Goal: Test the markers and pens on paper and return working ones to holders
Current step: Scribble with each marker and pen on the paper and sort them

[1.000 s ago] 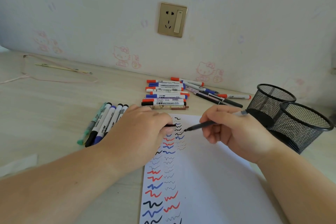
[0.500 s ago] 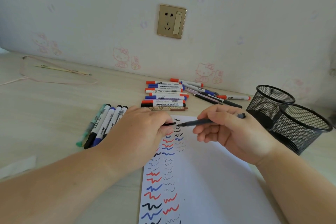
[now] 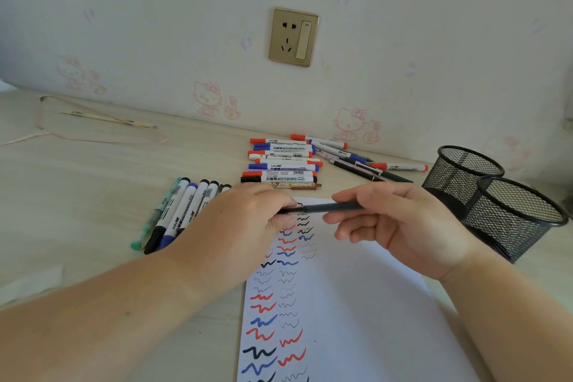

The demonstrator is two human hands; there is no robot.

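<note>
Pen, slim and dark grey with a black tip (image 3: 328,207), lies level at mid-frame, above the top edge of the white paper sheet (image 3: 366,295), held between your two hands. Your right hand (image 3: 400,226) grasps its barrel between thumb and forefinger, the other fingers loosely curled beneath. Your left hand (image 3: 245,220) pinches a small black part at the pen's tip end, seemingly its cap (image 3: 286,210); whether the cap is seated or only meeting the tip cannot be told.

Risks from here, as judgements:
- A cap pushed on at a slant may miss the tip and ink your fingers, or stay loose and let the pen dry out.
- The fresh black squiggles (image 3: 303,224) lie just under your left fingers; a lowered hand may smear them.
- The two black wire-mesh holders (image 3: 502,211) stand at the right of the frame, touching or nearly so, and both look empty. A hasty drop may strike a rim and tip one over, or send the pen rolling across the pale wooden desk (image 3: 93,195).
- Capped whiteboard markers lie in a row at centre left (image 3: 183,211) and in a heap at upper centre (image 3: 282,164); a pen set down among either may confuse tested with untested.
</note>
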